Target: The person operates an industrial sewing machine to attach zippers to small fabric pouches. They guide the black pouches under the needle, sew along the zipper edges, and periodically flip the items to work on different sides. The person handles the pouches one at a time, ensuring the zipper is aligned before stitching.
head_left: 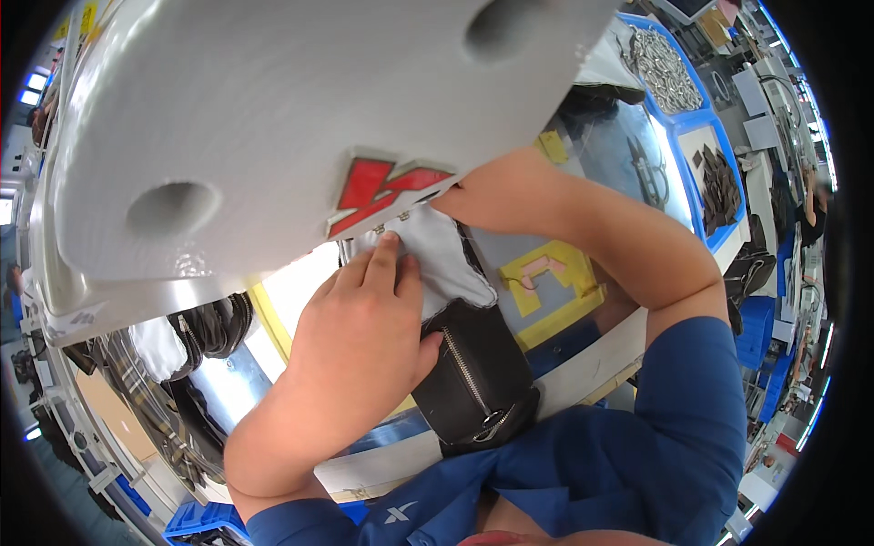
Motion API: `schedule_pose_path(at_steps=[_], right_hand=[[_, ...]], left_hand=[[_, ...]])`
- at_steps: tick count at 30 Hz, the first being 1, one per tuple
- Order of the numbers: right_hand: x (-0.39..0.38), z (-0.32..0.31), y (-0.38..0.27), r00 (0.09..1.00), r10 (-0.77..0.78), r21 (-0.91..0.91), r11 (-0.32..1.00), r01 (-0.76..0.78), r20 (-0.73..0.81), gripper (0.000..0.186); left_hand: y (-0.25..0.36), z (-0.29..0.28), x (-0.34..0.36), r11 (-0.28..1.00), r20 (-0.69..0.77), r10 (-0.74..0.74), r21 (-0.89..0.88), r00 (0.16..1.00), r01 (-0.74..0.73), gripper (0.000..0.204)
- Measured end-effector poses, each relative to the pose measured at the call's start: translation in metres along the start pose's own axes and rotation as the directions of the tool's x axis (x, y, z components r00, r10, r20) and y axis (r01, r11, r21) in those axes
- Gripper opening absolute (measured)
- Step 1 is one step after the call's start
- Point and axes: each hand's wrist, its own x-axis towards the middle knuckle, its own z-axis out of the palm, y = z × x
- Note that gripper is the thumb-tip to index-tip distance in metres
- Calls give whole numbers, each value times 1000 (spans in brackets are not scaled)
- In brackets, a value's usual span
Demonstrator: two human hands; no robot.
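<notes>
My left hand [360, 318] lies with its fingers stretched forward on a white lining cloth [442, 250], close to the lower edge of a pale grey sewing machine head [264, 118]. The lining joins a black pouch [455, 373] with a silver zipper, which hangs over the table's near edge toward my body. My left thumb rests beside the pouch's zipper. From the right, my right hand [482, 196] reaches to the lining's far side. Its fingers are hidden behind the machine head, as is the far end of the cloth.
Right of the machine, a blue divided tray [678, 132] holds many small metal parts and dark strips. Scissors [648, 173] lie beside it. Yellow tape [551, 337] marks the table near my right forearm. Black pouches with white lining [159, 350] are piled at the left.
</notes>
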Motion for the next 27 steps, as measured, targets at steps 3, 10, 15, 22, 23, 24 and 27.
schedule_pose_path(at_steps=[3, 10, 15, 22, 23, 24, 27], right_hand=[[2, 9, 9, 996, -67, -21, 998, 66, -52, 21], [3, 15, 12, 986, -137, -98, 987, 128, -91, 22], [0, 12, 10, 984, -161, -85, 984, 155, -73, 20], [0, 20, 18, 962, -219, -92, 974, 206, -162, 20], [3, 21, 20, 961, -219, -85, 975, 208, -166, 21], [5, 23, 23, 961, -220, -77, 975, 209, -169, 21], [10, 21, 20, 978, -167, -52, 985, 162, -127, 23]], left_hand=[[0, -1, 1, 1000, 6, 10, 12, 1000, -10, 68], [3, 8, -2, 999, -55, -35, 17, 998, 36, 73], [12, 23, -1, 994, -168, -105, -5, 980, 106, 77], [16, 26, -3, 993, -171, -103, 29, 980, 110, 78], [16, 26, -4, 993, -171, -102, 35, 980, 109, 78], [16, 26, -4, 994, -177, -95, 41, 980, 104, 78], [14, 28, -5, 993, -188, -91, 52, 978, 102, 78]])
